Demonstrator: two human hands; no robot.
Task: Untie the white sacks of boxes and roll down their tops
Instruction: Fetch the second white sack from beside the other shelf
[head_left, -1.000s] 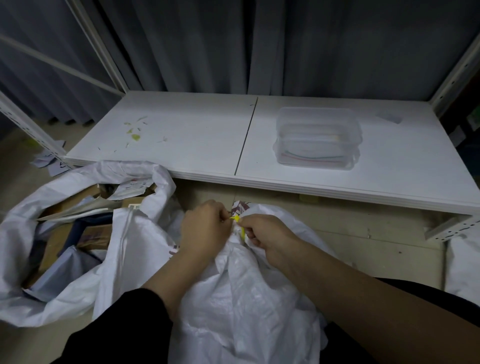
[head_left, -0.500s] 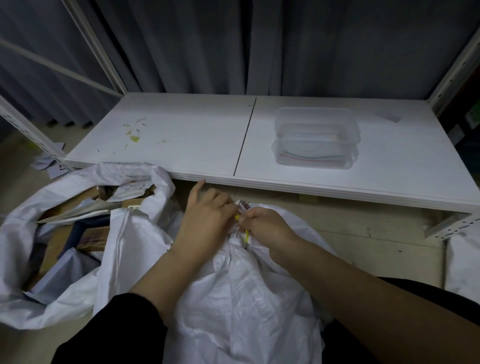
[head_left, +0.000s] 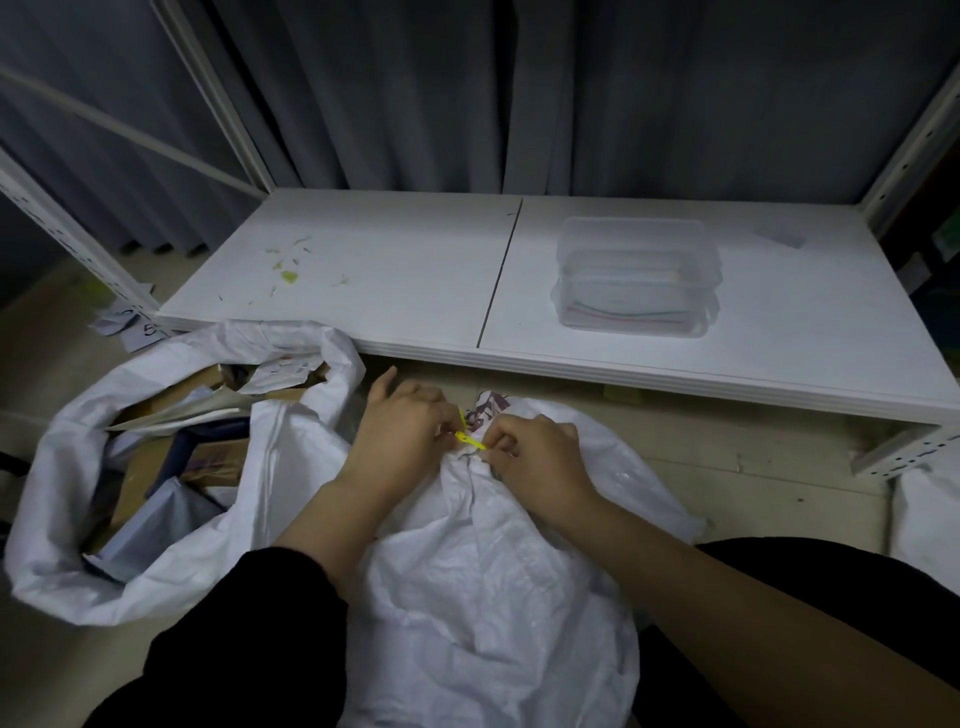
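A tied white sack (head_left: 483, 582) stands on the floor in front of me, its neck bunched and bound by a yellow tie (head_left: 467, 438). My left hand (head_left: 402, 431) pinches the tie from the left, with the index finger sticking out. My right hand (head_left: 540, 462) pinches the tie and bunched neck from the right. To the left lies a second white sack (head_left: 171, 545), open, its top rolled down, showing cardboard boxes (head_left: 208, 457) inside.
A low white shelf board (head_left: 415, 291) runs across behind the sacks, carrying a clear plastic container (head_left: 636, 278) and some green scraps (head_left: 288, 275). Grey curtains hang behind. Metal rack uprights (head_left: 67, 228) stand at left and right. Another white sack edge (head_left: 930, 519) shows at the far right.
Both hands stayed at the sack's neck. The left hand's index finger lifted, and the yellow tie now shows more between the hands, pulled sideways.
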